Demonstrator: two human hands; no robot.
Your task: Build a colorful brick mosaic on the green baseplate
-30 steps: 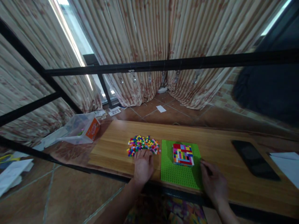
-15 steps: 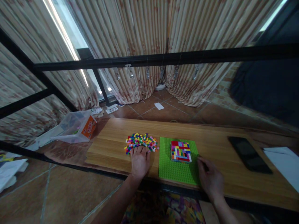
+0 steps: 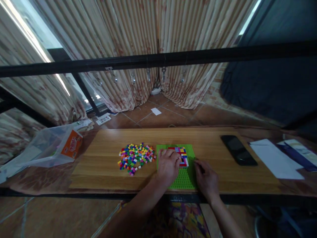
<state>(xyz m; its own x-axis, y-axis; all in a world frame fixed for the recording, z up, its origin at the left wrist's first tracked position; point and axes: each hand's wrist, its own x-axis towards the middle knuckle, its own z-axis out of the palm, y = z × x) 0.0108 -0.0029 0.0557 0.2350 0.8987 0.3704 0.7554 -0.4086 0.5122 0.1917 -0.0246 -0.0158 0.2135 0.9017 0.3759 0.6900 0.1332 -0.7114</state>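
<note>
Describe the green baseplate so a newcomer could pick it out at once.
Start at the long wooden board. On it, between the loose brick pile on the left and the black phone on the right, lies a flat, studded baseplate, partly under the left hand. Its single bright green sets it apart from the multicoloured block on top.

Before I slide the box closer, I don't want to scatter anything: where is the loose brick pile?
In the head view, the loose brick pile lies on the wooden board, just left of the green baseplate.
</note>
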